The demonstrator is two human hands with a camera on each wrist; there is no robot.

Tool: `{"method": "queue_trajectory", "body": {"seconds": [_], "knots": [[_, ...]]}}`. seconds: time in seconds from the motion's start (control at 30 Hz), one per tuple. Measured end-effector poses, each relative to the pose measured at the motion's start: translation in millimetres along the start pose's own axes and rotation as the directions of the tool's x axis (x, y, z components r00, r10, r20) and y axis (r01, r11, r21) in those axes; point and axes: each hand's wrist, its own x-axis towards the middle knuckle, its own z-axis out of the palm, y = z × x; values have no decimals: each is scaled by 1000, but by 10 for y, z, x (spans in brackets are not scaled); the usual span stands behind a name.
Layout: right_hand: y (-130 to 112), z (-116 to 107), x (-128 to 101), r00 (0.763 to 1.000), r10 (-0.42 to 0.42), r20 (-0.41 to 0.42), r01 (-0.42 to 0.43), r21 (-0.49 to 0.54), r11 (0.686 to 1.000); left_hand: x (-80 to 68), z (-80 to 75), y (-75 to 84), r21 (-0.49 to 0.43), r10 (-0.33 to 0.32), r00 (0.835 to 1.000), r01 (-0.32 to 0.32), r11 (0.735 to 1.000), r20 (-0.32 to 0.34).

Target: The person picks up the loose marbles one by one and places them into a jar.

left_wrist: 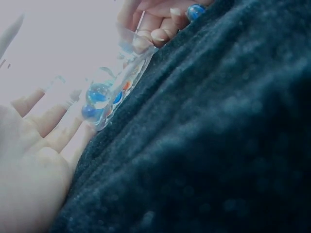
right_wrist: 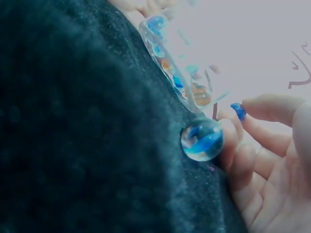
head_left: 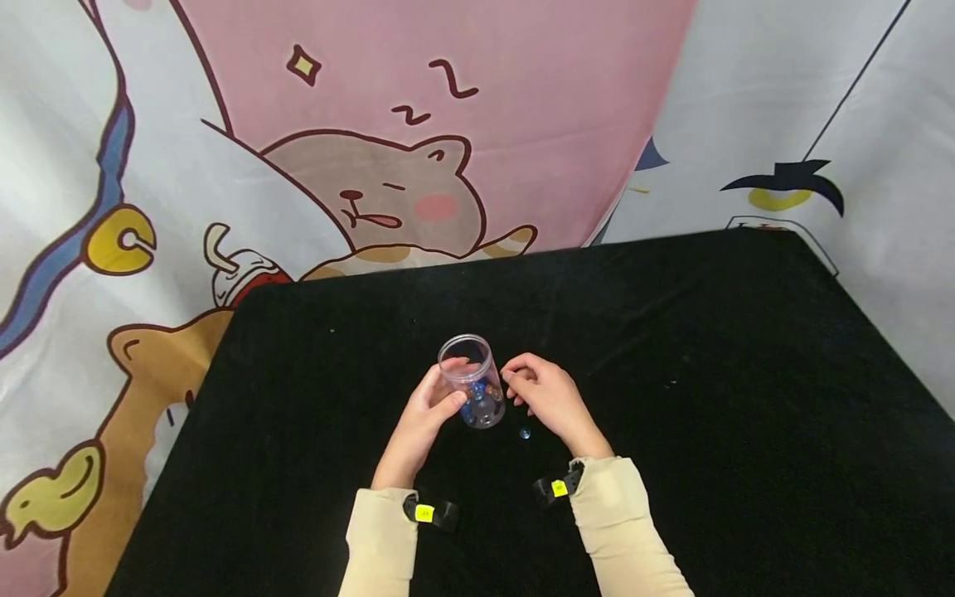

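My left hand (head_left: 419,421) grips a clear plastic jar (head_left: 483,412) from its left side, its thumb on the near wall. The jar's round mouth faces up, and several glass marbles (left_wrist: 98,93) in blue and orange lie in its bottom. Close to the jar's right side is my right hand (head_left: 550,400). In the right wrist view its thumb and forefinger pinch a small blue marble (right_wrist: 238,111), partly hidden by the fingertips. On the black cloth just below that hand lies a clear marble with a blue swirl (head_left: 525,433).
A black velvety cloth (head_left: 716,414) covers the table. Behind it hangs a cartoon-printed curtain (head_left: 567,108), which also runs down the left and right sides. Each wrist wears a dark camera strap (head_left: 559,487) with a yellow label.
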Motion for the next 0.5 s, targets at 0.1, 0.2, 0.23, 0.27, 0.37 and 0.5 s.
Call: {"method": "queue_trajectory", "body": {"seconds": [0.1, 0.2, 0.23, 0.27, 0.37, 0.5], "knots": [[-4, 22, -3, 1000, 8, 7, -8, -7, 1000, -4, -27, -47, -14, -7, 1000, 7, 1000, -4], [-12, 32, -10, 1000, 9, 8, -9, -13, 1000, 6, -67, -137, -21, -7, 1000, 7, 1000, -14], [-14, 35, -11, 1000, 8, 8, -8, -16, 1000, 11, -77, -163, -23, -5, 1000, 4, 1000, -15], [-19, 35, -14, 1000, 9, 7, -9, -18, 1000, 14, -84, -182, -25, -2, 1000, 1, 1000, -16], [-32, 32, -21, 1000, 6, 4, -6, -28, 1000, 6, -68, -141, -19, -1, 1000, 0, 1000, -13], [-46, 24, -26, 1000, 10, 4, -10, -42, 999, -10, -11, -5, -8, -14, 1000, 14, 1000, -5]]}}
